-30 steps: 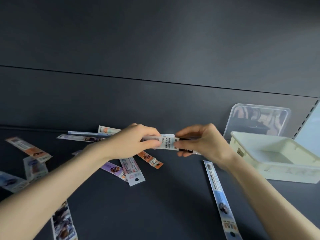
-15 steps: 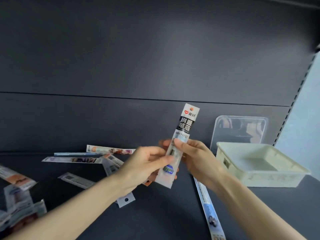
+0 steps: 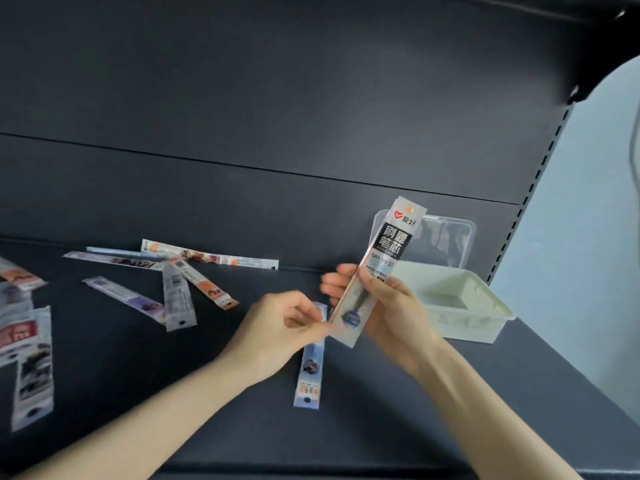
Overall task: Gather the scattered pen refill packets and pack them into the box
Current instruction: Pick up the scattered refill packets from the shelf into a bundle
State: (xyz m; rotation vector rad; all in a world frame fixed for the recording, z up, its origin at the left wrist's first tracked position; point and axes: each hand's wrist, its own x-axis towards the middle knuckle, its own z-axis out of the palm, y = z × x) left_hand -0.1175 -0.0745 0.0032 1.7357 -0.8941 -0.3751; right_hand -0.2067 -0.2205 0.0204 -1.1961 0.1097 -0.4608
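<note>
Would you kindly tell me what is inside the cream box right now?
The box shows only its bare pale floor; no packets visible. Its left end is hidden by the right hand and the black-labelled packet it grips, so that part cannot be checked.

Held refill packet headed 爱好, black band reading 刷题笔芯, blurred code below

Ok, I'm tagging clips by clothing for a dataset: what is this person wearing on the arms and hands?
Nothing that shows. The left hand and right hand are bare: no gloves, rings or bands visible. The left forearm and right forearm are uncovered down to the bottom edge of the head view, with no sleeve, watch or bracelet in sight.
</note>
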